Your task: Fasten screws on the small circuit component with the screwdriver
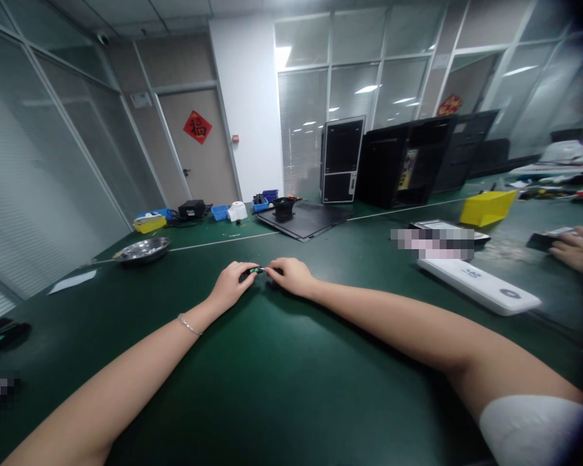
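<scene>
Green anti-static matting covers the bench beneath both forearms, and near its middle the person's left hand and right hand meet over a small dark component. It shows a green glint but is too small and too covered to identify. The fingers of both hands are closed and pinch it from either side, though how firmly is impossible to tell. It sits between the fingertips, right at the mat, and whether it touches the mat cannot be seen. So far as the view shows, it is in hand with no second part joined to it, and what remains to be done with it cannot be told. A thin silver bracelet circles the left wrist. A stainless steel bowl lies well off to the left, and a white flat device lies to the right. Beyond it, a yellow plastic bin sits on the bench. At the right edge, a co-worker's hand rests on a dark handheld device
</scene>
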